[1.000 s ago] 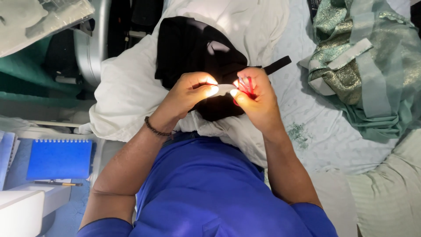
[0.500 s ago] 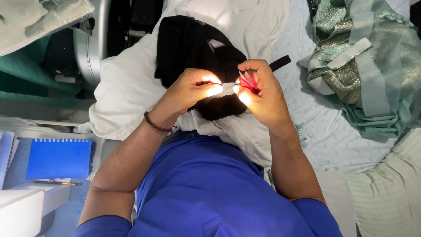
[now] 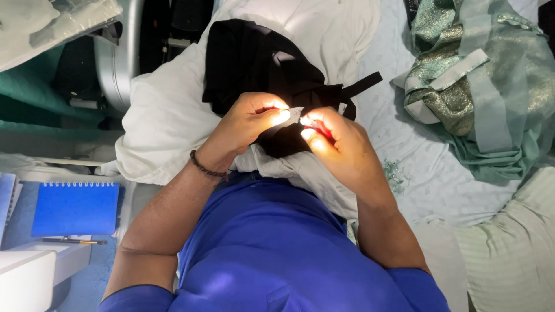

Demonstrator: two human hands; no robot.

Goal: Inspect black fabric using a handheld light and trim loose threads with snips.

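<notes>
A black garment lies bunched on white fabric in front of me. My left hand pinches a small white tag on the garment's near edge. My right hand meets it from the right, fingers closed on a small red tool that is mostly hidden in the fist. Both hands touch at the tag under bright light. A black strap of the garment sticks out to the right.
A heap of green and gold shiny cloth lies at the right. Pale striped fabric sits at lower right. A blue spiral notebook with a pen rests at the left, beside a white box.
My hands have shifted slightly downward over the garment. The red tool, plainly visible before, is now mostly covered by my right fingers.
</notes>
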